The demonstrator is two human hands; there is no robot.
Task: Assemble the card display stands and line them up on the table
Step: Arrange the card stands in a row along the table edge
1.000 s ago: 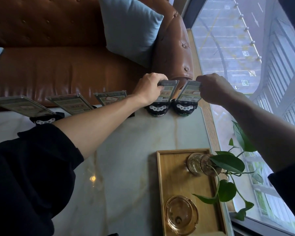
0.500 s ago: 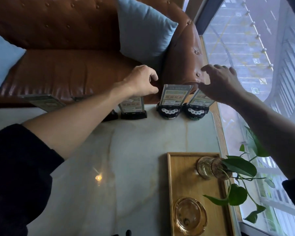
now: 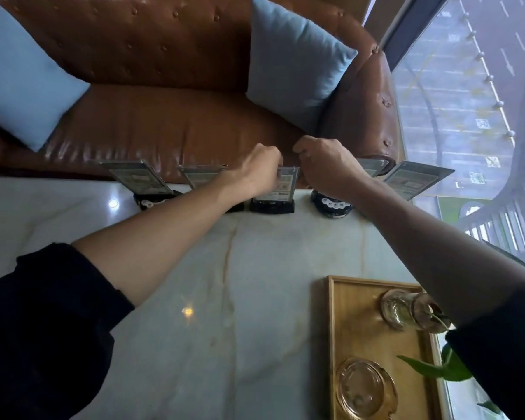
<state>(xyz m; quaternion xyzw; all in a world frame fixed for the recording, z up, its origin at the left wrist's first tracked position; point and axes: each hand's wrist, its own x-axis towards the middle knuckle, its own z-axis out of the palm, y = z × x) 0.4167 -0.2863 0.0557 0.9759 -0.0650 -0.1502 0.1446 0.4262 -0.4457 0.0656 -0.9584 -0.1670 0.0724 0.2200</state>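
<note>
Several card display stands, clear card holders on black bases, line the far edge of the marble table (image 3: 255,283). My left hand (image 3: 261,171) is closed on the upper left corner of the middle card stand (image 3: 285,186). The fingers of my right hand (image 3: 325,165) curl shut at that stand's upper right corner. The right hand also covers most of the stand to the right (image 3: 334,204). The rightmost stand (image 3: 415,180) leans toward the window. To the left are two more stands, one (image 3: 140,177) in full view and one (image 3: 200,174) partly behind my left forearm.
A brown leather sofa (image 3: 164,125) with blue cushions (image 3: 294,62) sits just beyond the table's far edge. At the near right, a wooden tray (image 3: 361,328) holds a glass vase with a plant (image 3: 406,310) and a glass ashtray (image 3: 364,389). A window runs along the right.
Both hands left the two rightmost stands and moved left. The left hand now grips the middle stand's card, and the right hand has closed beside it.
</note>
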